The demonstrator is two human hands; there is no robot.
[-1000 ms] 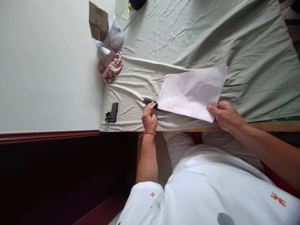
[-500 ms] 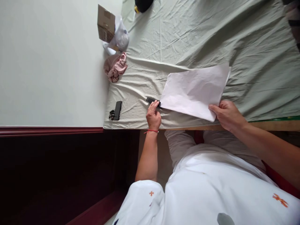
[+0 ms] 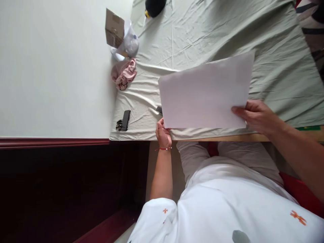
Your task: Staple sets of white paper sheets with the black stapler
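White sheets of paper point(image 3: 202, 94) are raised and tilted above the cloth-covered bed or table top. My right hand point(image 3: 259, 116) is closed on their lower right corner, thumb on top and fingers behind. At the lower left corner is my left hand point(image 3: 164, 135), palm turned up, with its fingertips partly hidden behind the paper; it appears to grip that corner. The end of a slim black thing point(image 3: 159, 110), too covered to name, shows past the paper's left edge, just beyond my left hand.
A black case-like thing point(image 3: 125, 120) with keys or clips beside it lies at the left. A crumpled pink cloth point(image 3: 124, 75), a plastic bag point(image 3: 131, 42) and a cardboard box point(image 3: 114, 28) stand along the wall. A dark rounded object point(image 3: 155, 7) is at the far edge.
The paper has lifted and its left end has swung over the slim black thing. My left hand has let go of that thing, turned palm up and moved to the paper's corner.
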